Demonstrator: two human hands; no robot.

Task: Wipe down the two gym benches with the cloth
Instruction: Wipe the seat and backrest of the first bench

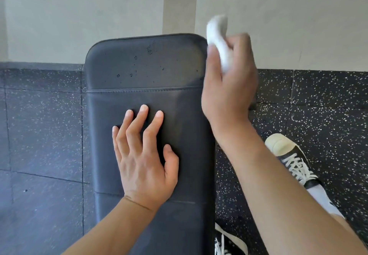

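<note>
I have my left hand (143, 155) flat on the middle of the bench (151, 99), fingers spread wide and holding nothing, just bracing against the pad. My right hand (229, 83) is raised at the bench's far right corner, closed around the white cloth (219, 42), which is bunched up and sticks out above my fingers. The cloth looks to be off the pad at this instant rather than pressed on it, though the blur makes that hard to judge.

As for progress, I'd say this bench is only partly done. Droplets (149, 50) sit on the far panel beyond the stitched seam (139, 90), so that end hasn't been wiped dry yet. The near stretch under and around my left hand shows no drops (whether it has been wiped or was never wetted, I can't tell). The second bench isn't in view at all, so I can't say anything about its state.

Hidden or unclear: the right hand and cloth are smeared by motion, the bench's near end runs out of the bottom of the view, and its frame and legs are covered by the pad. My shoes (292, 161) show on the speckled floor (328, 105) to the right, one cut off at the bottom edge.
</note>
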